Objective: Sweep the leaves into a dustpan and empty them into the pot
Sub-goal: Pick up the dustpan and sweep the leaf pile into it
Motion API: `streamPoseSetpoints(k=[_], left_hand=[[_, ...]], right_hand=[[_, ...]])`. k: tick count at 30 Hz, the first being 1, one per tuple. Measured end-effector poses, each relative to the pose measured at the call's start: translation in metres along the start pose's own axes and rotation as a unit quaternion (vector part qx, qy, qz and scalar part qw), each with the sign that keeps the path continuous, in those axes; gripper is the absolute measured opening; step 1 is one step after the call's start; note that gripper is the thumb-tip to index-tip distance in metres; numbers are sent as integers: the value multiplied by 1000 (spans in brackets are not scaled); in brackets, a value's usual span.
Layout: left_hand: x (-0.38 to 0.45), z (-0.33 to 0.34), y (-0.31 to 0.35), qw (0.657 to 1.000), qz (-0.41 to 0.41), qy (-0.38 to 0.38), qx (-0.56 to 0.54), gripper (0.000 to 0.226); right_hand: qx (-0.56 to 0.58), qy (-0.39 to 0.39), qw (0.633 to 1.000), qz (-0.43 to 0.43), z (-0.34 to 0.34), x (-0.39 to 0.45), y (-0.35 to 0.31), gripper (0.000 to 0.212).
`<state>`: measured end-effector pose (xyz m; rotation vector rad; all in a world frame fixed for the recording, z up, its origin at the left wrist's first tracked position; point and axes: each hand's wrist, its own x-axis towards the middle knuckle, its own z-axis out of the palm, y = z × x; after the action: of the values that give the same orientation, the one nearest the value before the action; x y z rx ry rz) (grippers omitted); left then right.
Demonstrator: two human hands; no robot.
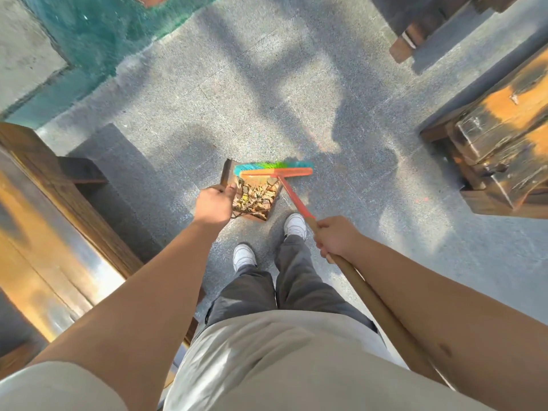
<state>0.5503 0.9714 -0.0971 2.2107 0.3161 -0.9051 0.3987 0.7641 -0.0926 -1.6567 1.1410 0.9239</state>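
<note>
A brown dustpan (226, 176) sits low over the grey paving, full of dry brown and yellow leaves (255, 197). My left hand (215, 203) grips the dustpan by its left side. A broom with an orange head and green-blue bristles (274, 169) lies across the far edge of the dustpan. Its red neck runs back to a wooden handle (373, 298), which my right hand (335, 237) grips. No pot is clearly in view.
A wooden bench (59, 221) runs along the left. Dark and orange wooden furniture (504, 134) stands at the right, with another piece (415, 31) at the top right. A green net (98, 34) covers the ground at the top left. My white shoes (295, 225) stand just behind the dustpan.
</note>
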Motion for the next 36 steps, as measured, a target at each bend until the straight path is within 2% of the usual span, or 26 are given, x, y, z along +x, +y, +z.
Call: streamPoseSetpoints(k=[3, 7, 10, 17, 24, 31, 33, 36], left_hand=[[-3, -1, -2, 1000, 0, -4, -14, 34], [-6, -4, -8, 1000, -4, 0, -27, 38], [-4, -9, -11, 999, -12, 8, -48, 39], [1, -20, -13, 997, -24, 16, -77, 37], [14, -23, -9, 999, -31, 22, -38, 38], [12, -21, -18, 999, -36, 27, 18, 49], [8, -20, -20, 999, -35, 27, 11, 49], [1, -22, -23, 999, -33, 23, 6, 50]], right_hand=[[38, 12, 999, -3, -4, -7, -1, 32], [57, 36, 998, 8, -19, 3, -29, 20], [59, 42, 997, 8, -29, 5, -44, 22], [57, 35, 998, 3, -36, -2, -39, 20], [-117, 44, 990, -68, -16, 40, -82, 33], [-207, 30, 976, -53, -7, 29, -73, 29], [-180, -4, 983, -35, -16, 18, -60, 28], [-44, -36, 998, 13, -28, -4, -36, 26]])
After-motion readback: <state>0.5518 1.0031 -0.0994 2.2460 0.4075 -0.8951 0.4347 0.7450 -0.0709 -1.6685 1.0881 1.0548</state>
